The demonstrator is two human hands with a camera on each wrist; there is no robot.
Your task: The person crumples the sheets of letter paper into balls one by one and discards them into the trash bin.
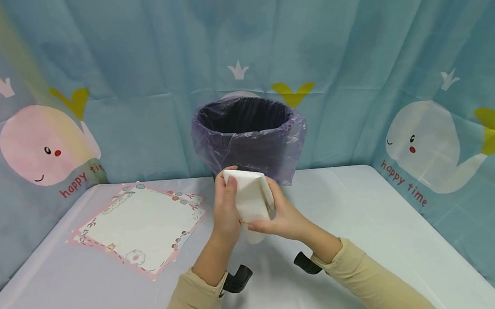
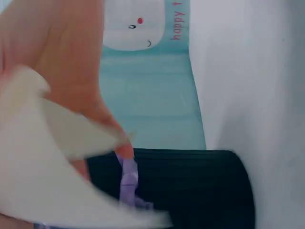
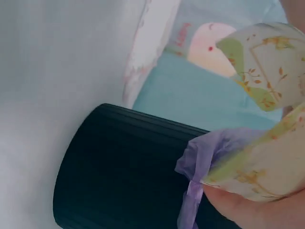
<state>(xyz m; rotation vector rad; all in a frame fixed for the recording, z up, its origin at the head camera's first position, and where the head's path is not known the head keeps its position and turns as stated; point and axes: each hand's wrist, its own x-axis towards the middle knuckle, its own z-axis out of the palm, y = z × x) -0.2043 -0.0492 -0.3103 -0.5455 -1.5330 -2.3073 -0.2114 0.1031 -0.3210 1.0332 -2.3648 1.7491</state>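
Note:
Both hands hold one bent-over sheet of paper (image 1: 249, 196) in front of the bin, over the table. My left hand (image 1: 224, 214) grips its left side, thumb lying on the white face. The right hand (image 1: 287, 217) holds the other side, with its thumb at the lower edge and fingers behind. In the right wrist view the patterned side of the paper (image 3: 276, 67) shows green patches and orange leaf prints. A loose flap of the paper (image 2: 28, 157) curls across the left wrist view, blurred, and covers part of the left hand.
A dark bin (image 3: 119, 167) lined with a purple plastic bag (image 1: 251, 149) stands behind the hands. Pink-bordered sheets of paper (image 1: 146, 225) lie overlapping on the white table (image 1: 382, 241) at left. A blue whale-print curtain (image 1: 145, 132) hangs around the table's back and sides.

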